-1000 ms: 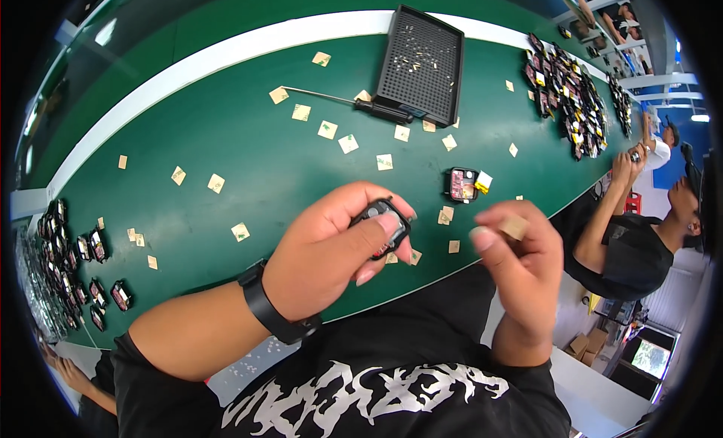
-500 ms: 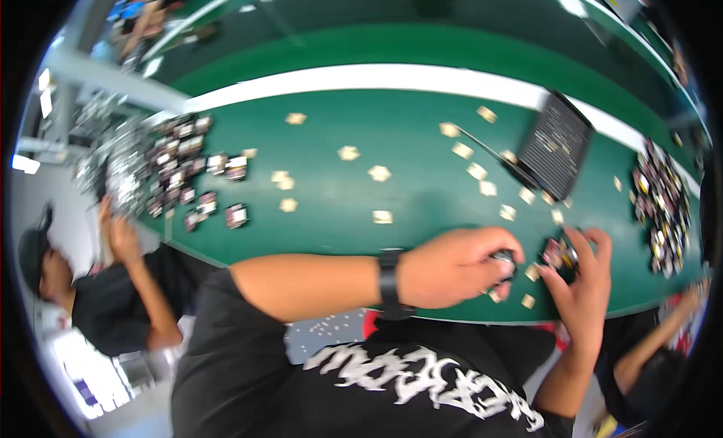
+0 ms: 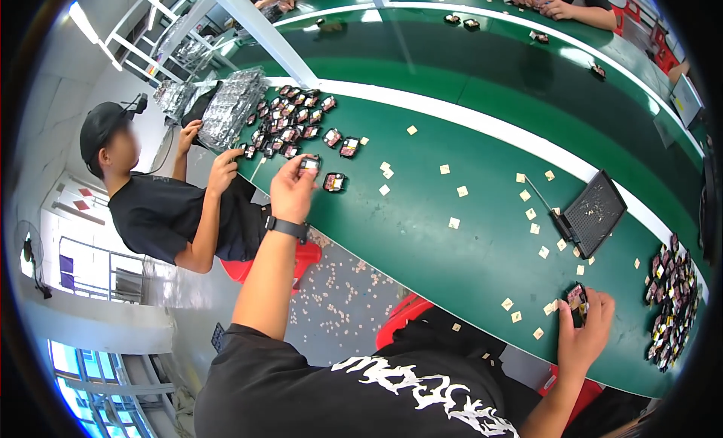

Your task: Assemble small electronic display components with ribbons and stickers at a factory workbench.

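Note:
My left hand [image 3: 292, 193], with a dark watch band on its wrist, is stretched out to the left over the green table [image 3: 392, 212]. Its fingers pinch a small black electronic module [image 3: 309, 164] with a pale top. A loose module [image 3: 334, 183] lies just right of it, and a cluster of similar modules [image 3: 286, 122] lies beyond. At the right, my right hand [image 3: 586, 332] grips another black module [image 3: 577, 301] with a pinkish inside, low at the table's near edge. Small cream square pieces [image 3: 516, 317] lie beside those fingers.
A black tray [image 3: 595, 212] with tiny pieces stands at the far right, a thin stick beside it. Another module pile [image 3: 672, 306] lies at the right end. On the left, a co-worker [image 3: 162, 212] reaches toward silvery bags [image 3: 232, 110]. A red stool [image 3: 403, 317] is below the edge.
My left hand has swung from beside my right hand far left to the module cluster, carrying a module. My right hand stays at the right with its module. The view has turned left.

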`<state>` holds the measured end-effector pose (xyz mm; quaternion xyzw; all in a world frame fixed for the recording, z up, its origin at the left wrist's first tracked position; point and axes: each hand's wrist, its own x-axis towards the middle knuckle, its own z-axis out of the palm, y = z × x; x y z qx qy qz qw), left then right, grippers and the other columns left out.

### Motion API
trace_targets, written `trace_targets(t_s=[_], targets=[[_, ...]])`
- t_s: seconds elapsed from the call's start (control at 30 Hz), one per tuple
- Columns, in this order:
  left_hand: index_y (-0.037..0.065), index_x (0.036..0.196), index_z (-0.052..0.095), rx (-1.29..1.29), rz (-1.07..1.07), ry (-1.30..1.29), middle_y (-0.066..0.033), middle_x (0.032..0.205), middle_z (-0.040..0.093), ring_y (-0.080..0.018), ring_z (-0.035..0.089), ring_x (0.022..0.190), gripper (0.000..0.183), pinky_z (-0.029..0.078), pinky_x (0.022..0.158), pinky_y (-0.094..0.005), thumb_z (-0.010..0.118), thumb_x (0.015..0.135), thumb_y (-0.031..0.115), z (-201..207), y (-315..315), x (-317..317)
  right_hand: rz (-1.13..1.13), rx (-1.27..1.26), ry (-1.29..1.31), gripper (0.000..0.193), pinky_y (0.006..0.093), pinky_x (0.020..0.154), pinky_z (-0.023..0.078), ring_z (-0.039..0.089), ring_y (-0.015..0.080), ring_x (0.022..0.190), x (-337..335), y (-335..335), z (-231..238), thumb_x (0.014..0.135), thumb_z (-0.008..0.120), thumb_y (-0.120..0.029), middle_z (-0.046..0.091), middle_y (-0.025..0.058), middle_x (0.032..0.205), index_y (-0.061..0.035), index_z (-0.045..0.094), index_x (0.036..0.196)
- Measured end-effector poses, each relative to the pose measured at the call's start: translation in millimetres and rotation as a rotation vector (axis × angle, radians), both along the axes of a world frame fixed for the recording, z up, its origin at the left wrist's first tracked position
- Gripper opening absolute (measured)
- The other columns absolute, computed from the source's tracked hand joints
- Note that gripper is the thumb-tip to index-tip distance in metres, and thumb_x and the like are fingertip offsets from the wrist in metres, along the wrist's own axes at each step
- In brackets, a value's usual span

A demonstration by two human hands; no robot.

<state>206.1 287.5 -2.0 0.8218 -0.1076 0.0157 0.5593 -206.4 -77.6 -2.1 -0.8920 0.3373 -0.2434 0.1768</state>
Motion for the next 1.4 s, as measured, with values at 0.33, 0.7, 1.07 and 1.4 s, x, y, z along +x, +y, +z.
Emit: trace_targets(t_s=[0.33, 0.7, 1.07, 1.4], targets=[[-0.004, 0.133, 0.058, -0.008, -0.026, 0.085, -0.0044, 0.093, 0.068, -0.0093, 0.063, 0.070, 0.039, 0.050, 0.060, -0.0236, 0.062, 0.096, 0.004, 17, 5, 39, 0.004, -0.035, -0.050, 0.045, 0.0379, 0.075, 0.053, 0.065, 0.0308, 0.090, -7, 4, 1, 0.077, 0.086, -0.017, 0.059, 0.0105, 0.109, -0.0027, 0.065, 0.114], [-0.003, 0.144, 0.051, -0.095, -0.562, 0.041, -0.0077, 0.115, 0.062, -0.0105, 0.060, 0.087, 0.057, 0.050, 0.076, -0.0247, 0.051, 0.088, -0.010, 147, -82, -134, 0.024, -0.053, -0.062, 0.044, 0.0379, 0.076, 0.053, 0.064, 0.0320, 0.092, -7, 3, 3, 0.078, 0.085, -0.017, 0.059, 0.0119, 0.110, -0.0024, 0.064, 0.113], [-0.001, 0.140, 0.056, 0.263, -0.681, -0.444, -0.0068, 0.100, 0.063, -0.0115, 0.058, 0.076, 0.057, 0.049, 0.072, -0.0244, 0.052, 0.084, -0.009, 173, -72, -178, 0.039, -0.063, -0.028, 0.042, 0.0390, 0.080, 0.053, 0.063, 0.0328, 0.096, -7, 5, 0, 0.080, 0.083, -0.019, 0.059, 0.0122, 0.111, -0.0025, 0.063, 0.113], [0.001, 0.129, 0.060, -0.495, -0.075, 0.434, -0.0045, 0.090, 0.064, -0.0081, 0.054, 0.066, 0.036, 0.042, 0.055, -0.0215, 0.065, 0.094, 0.004, 10, 7, -90, 0.064, -0.057, -0.073, 0.041, 0.0396, 0.081, 0.053, 0.063, 0.0325, 0.096, -8, 3, -3, 0.081, 0.083, -0.017, 0.058, 0.0123, 0.112, -0.0020, 0.063, 0.114]])
